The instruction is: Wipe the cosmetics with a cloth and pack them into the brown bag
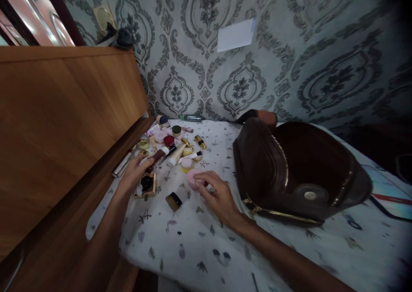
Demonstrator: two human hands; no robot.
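Note:
My left hand (135, 171) is closed on the lower end of a dark brown tube (157, 158) at the left of the cosmetics. With bent fingers, my right hand (220, 195) grips the edge of a round pink jar (193, 178) on the patterned sheet. A small pale item beneath that hand is mostly hidden. Just beyond lies a smaller pink-lidded jar (186, 163). Close to my left wrist sits a small box with a black item (147, 181). A dark-lidded jar (174, 201) lies tipped between my hands. Beige tube (176, 155) and red-lidded jar (168, 140) rest in the cluster.
An open dark brown bag (257, 163) stands at the right. Behind it is a brown-and-black object (265, 117). A green clear bottle (191, 118) lies near the wall. Wooden furniture (71, 94) borders the left side. A tablet-like item (391, 187) lies far right.

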